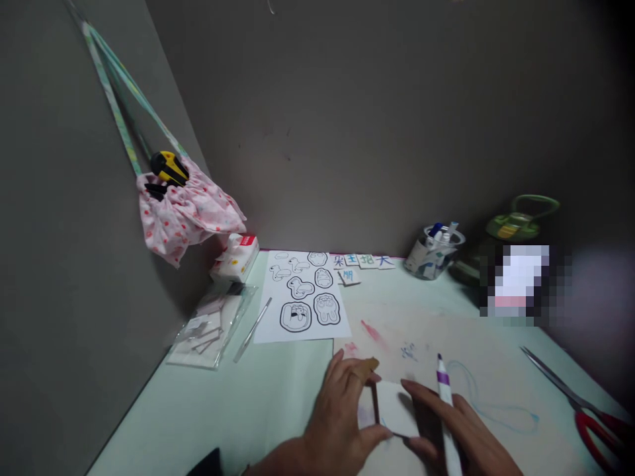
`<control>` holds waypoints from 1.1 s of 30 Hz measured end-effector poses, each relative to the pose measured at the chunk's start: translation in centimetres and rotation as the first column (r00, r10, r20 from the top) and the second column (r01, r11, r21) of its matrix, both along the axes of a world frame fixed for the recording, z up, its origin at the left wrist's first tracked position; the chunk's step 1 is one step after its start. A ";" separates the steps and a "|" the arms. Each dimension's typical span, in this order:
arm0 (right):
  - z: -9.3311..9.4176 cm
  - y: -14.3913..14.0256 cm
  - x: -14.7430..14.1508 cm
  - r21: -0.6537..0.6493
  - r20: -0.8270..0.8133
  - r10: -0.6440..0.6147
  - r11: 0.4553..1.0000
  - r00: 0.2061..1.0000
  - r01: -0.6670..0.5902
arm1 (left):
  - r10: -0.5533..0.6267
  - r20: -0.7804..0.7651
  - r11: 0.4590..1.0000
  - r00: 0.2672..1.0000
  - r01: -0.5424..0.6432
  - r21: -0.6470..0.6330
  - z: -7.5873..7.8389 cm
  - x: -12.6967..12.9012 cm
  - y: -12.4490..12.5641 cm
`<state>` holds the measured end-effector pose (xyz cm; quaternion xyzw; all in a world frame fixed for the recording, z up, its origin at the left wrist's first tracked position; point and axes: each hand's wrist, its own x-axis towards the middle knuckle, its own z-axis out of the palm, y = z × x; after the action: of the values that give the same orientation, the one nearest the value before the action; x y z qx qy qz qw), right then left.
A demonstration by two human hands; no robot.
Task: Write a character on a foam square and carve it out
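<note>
Both hands sit at lower centre: left hand (342, 413) pinches a small white card (393, 408); right hand (464, 433) grips a purple-banded marker (445, 403).

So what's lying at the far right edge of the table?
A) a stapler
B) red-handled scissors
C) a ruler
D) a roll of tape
B: a pair of red-handled scissors lies on the table at the right edge, blades pointing away from the person, apart from the right hand holding a marker.
</note>
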<state>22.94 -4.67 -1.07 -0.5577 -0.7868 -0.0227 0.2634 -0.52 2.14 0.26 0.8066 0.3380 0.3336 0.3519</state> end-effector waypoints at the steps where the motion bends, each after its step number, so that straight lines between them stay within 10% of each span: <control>1: 0.1 0.0 -0.1 -0.001 -0.003 -0.003 1.000 1.000 0.003 | 0.003 0.000 1.000 1.000 -0.003 -0.008 0.1 0.0 0.0; 33: 1.4 -0.3 -0.8 -0.031 -0.045 -0.103 0.994 0.994 0.102 | -0.064 -0.027 0.997 0.998 0.066 0.049 -1.6 -0.2 0.5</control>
<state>22.11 -5.00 0.37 -0.6014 -0.7511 -0.0117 0.2719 -0.72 2.67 -1.34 0.8299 0.3075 0.3203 0.3380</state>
